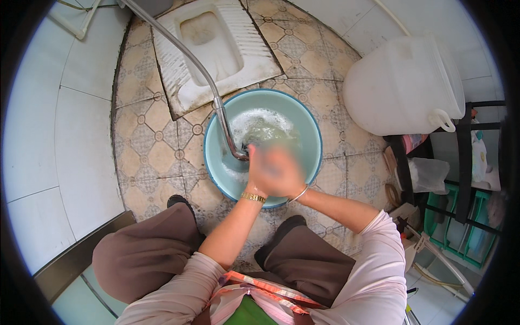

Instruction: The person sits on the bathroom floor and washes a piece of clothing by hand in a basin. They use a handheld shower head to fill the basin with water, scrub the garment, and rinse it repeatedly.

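Note:
A light teal plastic basin (212,146) with a blue rim stands on the tiled floor in front of me. Cloudy, foamy water (264,122) lies in it. My left hand (256,172), with a gold-coloured bracelet or watch at the wrist, and my right hand (286,170), with a silver-coloured bangle, are close together over the near part of the basin. Both are largely blurred, so their fingers and anything between them cannot be made out. A metal hose (185,48) with a chrome end piece (226,130) reaches into the basin, its tip beside my left hand.
A squat toilet (252,61) is set in the floor beyond the basin. At the right a big white plastic tub (390,89) leans on its side near a black rack (464,162) with green baskets (447,239). My shoes are close to the basin's near side.

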Demonstrator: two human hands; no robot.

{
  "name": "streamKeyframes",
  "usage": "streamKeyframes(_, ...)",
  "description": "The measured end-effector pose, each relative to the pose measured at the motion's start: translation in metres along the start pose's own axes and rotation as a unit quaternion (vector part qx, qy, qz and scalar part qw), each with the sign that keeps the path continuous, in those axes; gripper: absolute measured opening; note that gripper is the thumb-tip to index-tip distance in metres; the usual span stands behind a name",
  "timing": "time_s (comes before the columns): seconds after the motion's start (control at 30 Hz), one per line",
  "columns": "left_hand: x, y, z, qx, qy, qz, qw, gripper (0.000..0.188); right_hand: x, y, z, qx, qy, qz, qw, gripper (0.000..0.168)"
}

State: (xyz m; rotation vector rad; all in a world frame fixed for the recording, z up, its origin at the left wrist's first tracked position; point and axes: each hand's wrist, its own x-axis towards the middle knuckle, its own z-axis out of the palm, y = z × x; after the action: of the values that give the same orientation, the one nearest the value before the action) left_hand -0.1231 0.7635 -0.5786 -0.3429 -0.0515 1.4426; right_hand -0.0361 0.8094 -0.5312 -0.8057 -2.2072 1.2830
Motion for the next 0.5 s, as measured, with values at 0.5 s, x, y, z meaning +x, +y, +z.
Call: streamKeyframes(0.5, -0.004, -0.011, 0.023, 0.27, 0.422, 0.131, 0.856, 0.046, 0.098, 0.087, -0.031, -0.304, 0.008, -0.127, 0.944, 0.02)
